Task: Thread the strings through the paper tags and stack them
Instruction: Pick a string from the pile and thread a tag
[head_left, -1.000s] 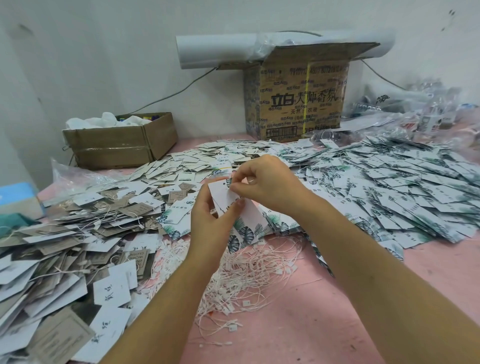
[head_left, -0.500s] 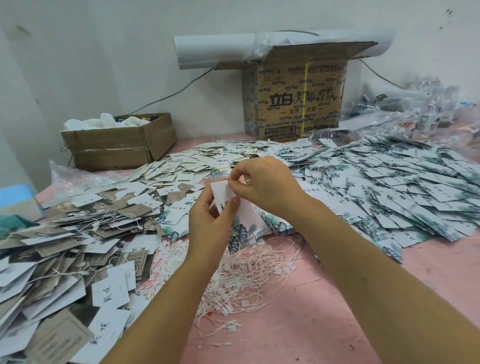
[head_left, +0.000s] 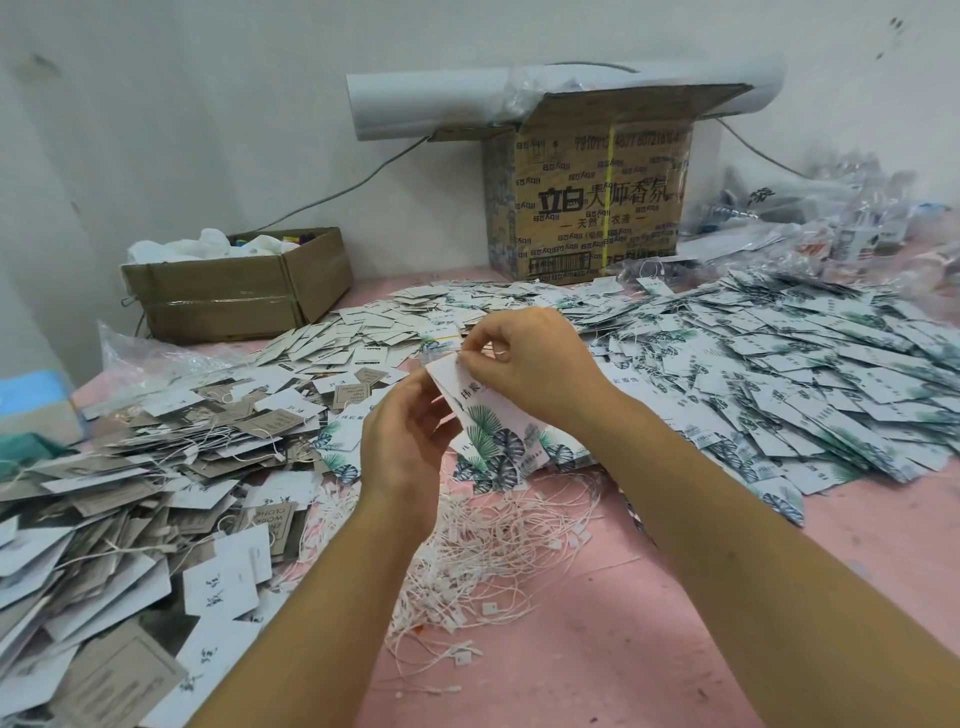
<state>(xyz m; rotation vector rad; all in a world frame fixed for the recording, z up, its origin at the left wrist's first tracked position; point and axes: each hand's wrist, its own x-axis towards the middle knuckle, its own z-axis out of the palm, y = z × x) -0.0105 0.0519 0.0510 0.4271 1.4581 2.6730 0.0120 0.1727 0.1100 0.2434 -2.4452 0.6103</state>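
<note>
One tag (head_left: 480, 410) upright, top leaning left, left hand (head_left: 402, 441), right hand (head_left: 530, 364) pinching

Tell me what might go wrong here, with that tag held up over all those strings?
The right hand pinches the top corner of the held tag, gripped by the left hand; a rough tug might tear the paper there. The loose strings below lie tangled in a heap, so pulling one out could drag others along. A dropped tag could get lost among the leaf-printed tags nearby.
</note>
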